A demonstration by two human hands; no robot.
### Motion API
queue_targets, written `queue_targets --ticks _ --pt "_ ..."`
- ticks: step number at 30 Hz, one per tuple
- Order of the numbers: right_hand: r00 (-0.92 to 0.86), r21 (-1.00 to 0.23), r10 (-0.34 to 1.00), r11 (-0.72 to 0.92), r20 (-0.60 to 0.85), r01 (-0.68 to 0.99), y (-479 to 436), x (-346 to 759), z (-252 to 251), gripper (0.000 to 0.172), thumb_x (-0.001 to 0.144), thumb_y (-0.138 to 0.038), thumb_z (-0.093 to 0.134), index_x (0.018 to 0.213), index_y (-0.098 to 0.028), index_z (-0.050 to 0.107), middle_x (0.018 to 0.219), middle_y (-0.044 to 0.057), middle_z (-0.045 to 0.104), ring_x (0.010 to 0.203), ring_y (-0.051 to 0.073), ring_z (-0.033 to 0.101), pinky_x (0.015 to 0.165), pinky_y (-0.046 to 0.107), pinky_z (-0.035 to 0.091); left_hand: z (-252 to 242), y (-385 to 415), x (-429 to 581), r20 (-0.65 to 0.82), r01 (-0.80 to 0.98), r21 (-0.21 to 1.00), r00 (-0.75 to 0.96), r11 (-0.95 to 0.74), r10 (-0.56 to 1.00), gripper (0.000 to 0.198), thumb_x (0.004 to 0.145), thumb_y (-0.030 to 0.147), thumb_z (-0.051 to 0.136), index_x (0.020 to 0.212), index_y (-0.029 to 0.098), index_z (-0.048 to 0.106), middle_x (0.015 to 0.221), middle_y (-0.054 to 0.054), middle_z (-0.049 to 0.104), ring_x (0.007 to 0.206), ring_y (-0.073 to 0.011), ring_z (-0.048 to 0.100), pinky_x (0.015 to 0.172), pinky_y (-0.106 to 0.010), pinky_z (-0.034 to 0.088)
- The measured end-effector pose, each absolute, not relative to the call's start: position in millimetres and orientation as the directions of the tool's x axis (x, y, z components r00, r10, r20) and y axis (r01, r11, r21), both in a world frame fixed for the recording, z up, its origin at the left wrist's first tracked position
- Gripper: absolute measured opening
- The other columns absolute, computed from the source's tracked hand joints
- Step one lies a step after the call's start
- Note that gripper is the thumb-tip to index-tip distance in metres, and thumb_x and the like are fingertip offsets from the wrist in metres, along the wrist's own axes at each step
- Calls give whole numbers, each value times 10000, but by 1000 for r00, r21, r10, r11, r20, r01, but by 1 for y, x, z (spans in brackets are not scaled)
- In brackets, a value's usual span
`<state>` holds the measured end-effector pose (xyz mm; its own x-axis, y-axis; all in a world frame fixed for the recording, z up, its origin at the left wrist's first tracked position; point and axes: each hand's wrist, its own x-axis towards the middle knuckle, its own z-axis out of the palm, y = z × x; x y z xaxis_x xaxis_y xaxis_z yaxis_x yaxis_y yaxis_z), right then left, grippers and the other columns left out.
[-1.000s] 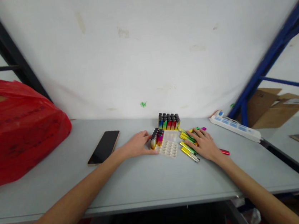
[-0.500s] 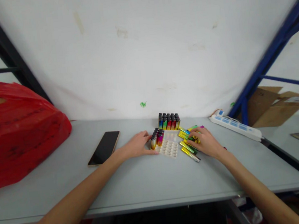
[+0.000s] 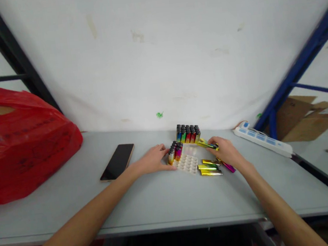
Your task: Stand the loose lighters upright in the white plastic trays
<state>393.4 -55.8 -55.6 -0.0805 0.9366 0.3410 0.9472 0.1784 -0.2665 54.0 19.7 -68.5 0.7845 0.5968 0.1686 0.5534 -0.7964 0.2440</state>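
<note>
On the left, my left hand (image 3: 154, 159) rests on the table with thumb and fingers apart, at the left edge of a white tray (image 3: 190, 165) with round holes. Several black-topped lighters (image 3: 178, 152) stand upright in the tray's left rows, beside the fingertips. My right hand (image 3: 225, 150) is closed at yellow lighters (image 3: 204, 143) just right of the tray; the fingers partly hide how many are gripped. Below its fingers lie several loose shiny lighters (image 3: 210, 170), yellow and green, and a magenta lighter (image 3: 228, 167).
A block of upright lighters (image 3: 188, 133) stands behind the tray near the wall. A phone (image 3: 117, 162) lies left of my left hand. Farther left is a red plastic bag (image 3: 24, 143). A white power strip (image 3: 262, 141) and a cardboard box (image 3: 308, 118) are at the right.
My right hand has shifted among the loose lighters, which have turned and spread; yellow ones now point from its fingers toward the tray's back. My left hand stays by the tray. The view shifted slightly.
</note>
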Motion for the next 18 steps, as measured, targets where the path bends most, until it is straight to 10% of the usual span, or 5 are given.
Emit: queue_targets --ticks 8,18 --pt "177 -797 885 281 430 534 -49 374 -32 447 852 -616 679 975 -187 684 694 -12 584 620 152 508 557 268 405 -68 20 54 174 550 260 782 -794 599 722 773 814 643 1102 173 676 1073 -109 611 997 -294 594 899 -374 469" --pt "-40 -912 915 403 401 77 -28 320 -30 419 927 -672 562 995 -259 551 870 24 695 796 184 664 689 299 542 -71 20 53 182 557 269 772 -786 609 709 742 804 683 1093 189 681 1046 -96 619 972 -285 597 876 -367 469"
